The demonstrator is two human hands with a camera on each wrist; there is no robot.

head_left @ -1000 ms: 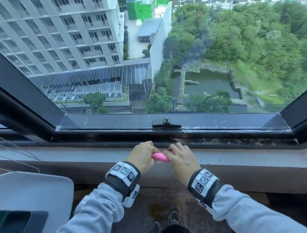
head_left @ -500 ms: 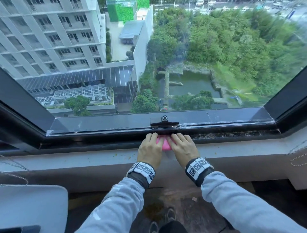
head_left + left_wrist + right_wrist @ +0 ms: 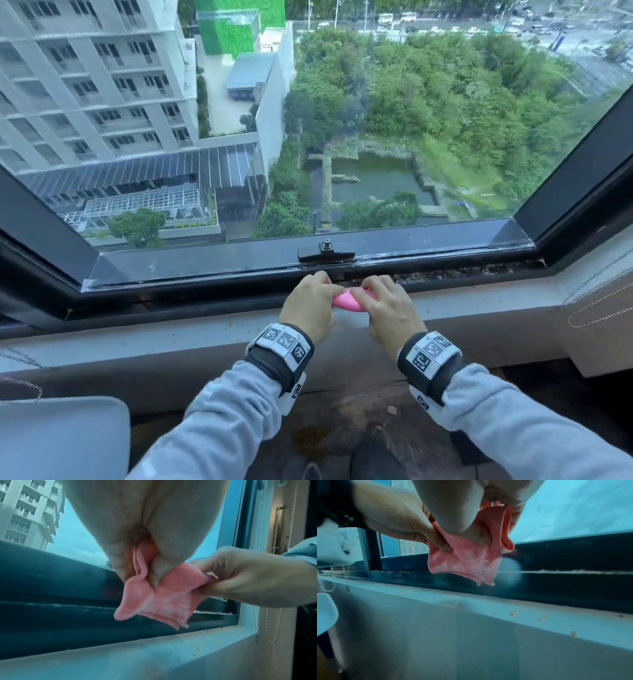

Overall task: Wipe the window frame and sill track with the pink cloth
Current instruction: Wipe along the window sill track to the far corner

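Observation:
The folded pink cloth (image 3: 347, 301) hangs between both hands just above the pale sill, in front of the black window frame (image 3: 205, 263). My left hand (image 3: 310, 303) pinches its left edge with thumb and fingers; my right hand (image 3: 387, 308) pinches the right edge. In the left wrist view the pink cloth (image 3: 159, 599) droops free below the fingers. The right wrist view shows the same cloth (image 3: 469, 561) clear of the dark sill track (image 3: 556, 573), which holds a line of crumbly dirt to the right.
A black window latch (image 3: 325, 251) sits on the frame just beyond the hands. Yellowish crumbs dot the pale sill (image 3: 511, 614). Bead chains (image 3: 596, 308) hang at the right wall. A white chair seat (image 3: 61, 438) stands at lower left.
The hands went forward to the track by the latch, then drew back slightly and lifted; the cloth now hangs between pinching fingers instead of lying under them.

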